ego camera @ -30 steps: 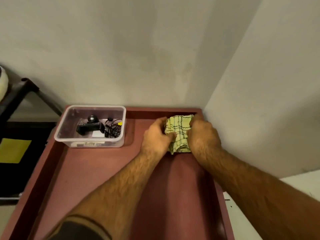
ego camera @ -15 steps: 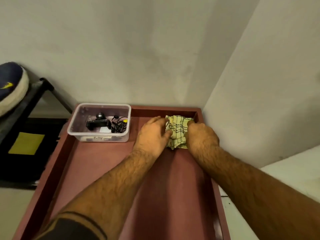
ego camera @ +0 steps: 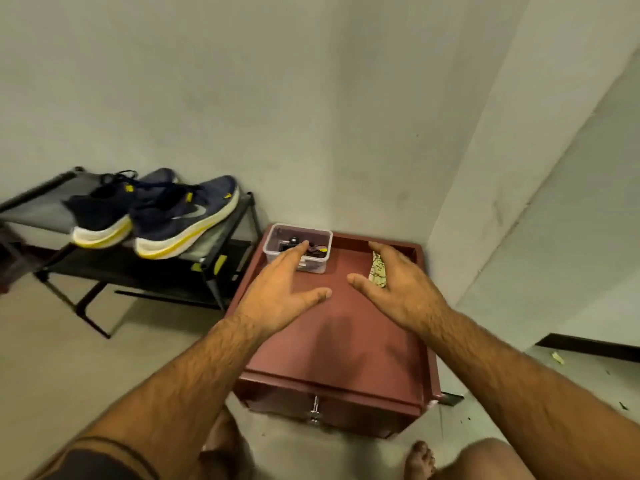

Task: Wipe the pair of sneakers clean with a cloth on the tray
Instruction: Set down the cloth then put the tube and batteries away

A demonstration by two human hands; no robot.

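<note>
Both our hands have let go of the cloth since half a second ago, and our head has pulled back, so now we can see the sneakers too. The cloth is a small yellow checked square, folded up, lying at the far right of the red tray. It is soft and light. We think it will bunch up and flop, so it is best to scoop it in the whole palm, not by one corner.

Our right hand hovers just over the cloth with straight, spread fingers and holds nothing. Our left hand is spread flat too, holds nothing, and reaches toward the far left.

The pair of sneakers is dark blue with thick white and yellow soles. They sit side by side on a black shoe rack, to the left of the tray, well apart from the cloth. We guess they are light but bulky. The soles look firm and the tops look soft, so a good hold is at the heel or under the sole. They still have to come over to the tray.

A clear plastic box with small dark things inside sits at the far left of the tray. The tray tops a red counter with a drawer.
</note>
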